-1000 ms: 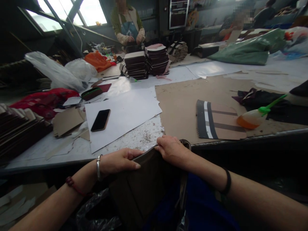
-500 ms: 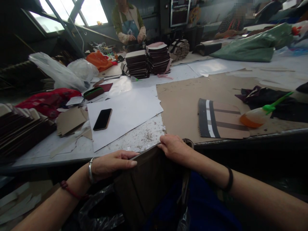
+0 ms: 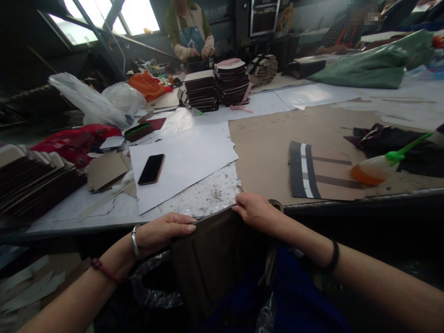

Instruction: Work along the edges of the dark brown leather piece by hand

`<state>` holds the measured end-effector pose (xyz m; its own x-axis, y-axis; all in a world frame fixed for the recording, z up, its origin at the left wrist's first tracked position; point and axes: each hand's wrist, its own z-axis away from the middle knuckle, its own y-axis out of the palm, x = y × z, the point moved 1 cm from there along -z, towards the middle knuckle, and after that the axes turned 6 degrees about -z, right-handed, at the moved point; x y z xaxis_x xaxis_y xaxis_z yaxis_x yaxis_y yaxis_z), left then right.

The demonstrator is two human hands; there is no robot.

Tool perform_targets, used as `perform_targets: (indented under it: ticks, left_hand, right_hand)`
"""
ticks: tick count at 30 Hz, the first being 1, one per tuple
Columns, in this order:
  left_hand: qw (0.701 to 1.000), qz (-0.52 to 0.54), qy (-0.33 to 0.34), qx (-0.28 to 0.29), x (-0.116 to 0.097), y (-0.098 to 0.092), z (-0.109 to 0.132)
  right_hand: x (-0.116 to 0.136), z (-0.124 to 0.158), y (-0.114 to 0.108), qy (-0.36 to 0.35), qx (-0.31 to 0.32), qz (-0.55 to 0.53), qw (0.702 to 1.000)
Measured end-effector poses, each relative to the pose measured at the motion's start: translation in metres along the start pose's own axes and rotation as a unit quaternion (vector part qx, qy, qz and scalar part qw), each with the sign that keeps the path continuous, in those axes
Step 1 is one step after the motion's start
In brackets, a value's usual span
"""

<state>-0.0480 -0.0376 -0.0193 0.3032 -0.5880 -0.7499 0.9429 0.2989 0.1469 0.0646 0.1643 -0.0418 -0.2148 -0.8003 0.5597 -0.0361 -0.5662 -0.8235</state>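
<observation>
free: bare table (image 3: pixel 204 196) strip just beyond left hand (image 3: pixel 163 233) and right hand (image 3: pixel 256 210), littered with scraps; white sheet (image 3: pixel 194 152), open but for phone (image 3: pixel 151 169); near left of brown board (image 3: pixel 263 143).
blocked: striped piece (image 3: pixel 322 171) and glue bottle (image 3: pixel 378 167) to the right; card stack (image 3: pixel 31 180) and red bag (image 3: pixel 72 141) to the left; tall stacks (image 3: pixel 217 85) far across.
below table edge: panel (image 3: pixel 215 259), gripped by both hands, fills the gap between them.

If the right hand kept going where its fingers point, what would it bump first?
The right hand would likely slide onto the white paper sheet first, maybe the black phone after; depth unclear.
</observation>
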Motion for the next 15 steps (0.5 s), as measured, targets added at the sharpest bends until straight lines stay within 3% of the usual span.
perform_targets:
  ticks: [15]
  left_hand:
    - [1.0,0.002,-0.011,0.008,0.0005,0.0008,-0.0028]
  right_hand:
    - [-0.0029,-0.0043,0.0057,0.004,0.009,0.025,1.0]
